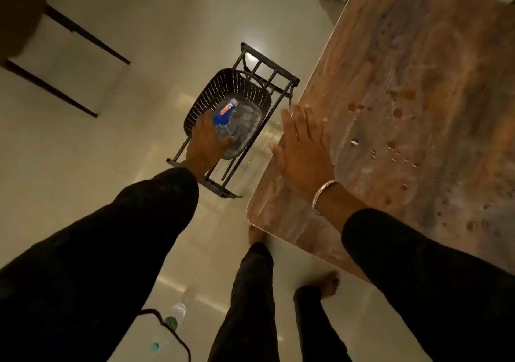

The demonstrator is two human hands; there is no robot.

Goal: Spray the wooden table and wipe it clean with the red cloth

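Head view looked steeply down over a pale glossy floor (117, 144) with the wooden table (418, 88) filling the right side. Its top was brown and grey-streaked with a rounded near corner and a light edge, and it was dotted with round reddish spots and a few clear droplets (395, 144). The right hand (303, 150) lay flat on the table near that corner, fingers straight and close together, holding nothing; a metal bangle (324, 193) ringed the wrist above a black sleeve. The left hand (207, 144) reached down into a dark perforated basket (223, 88), fingers curled round a clear bottle (227, 118) with a blue top and a red label. The basket, oval and pierced with rows of small holes, sat in a black metal rack (267, 74) of thin bars standing on the floor just beside the table's left edge. The left arm and hand covered the basket's near rim and the bottle's lower part. Dark chair legs (69, 30) slanted across the upper left, well apart from the table. Two legs in dark trousers and bare feet (330, 282) stood below the table corner. At the bottom, a black cable (167, 331) looped in front of a small clear bottle with a green cap (172, 321) lying on the floor. No red cloth showed.
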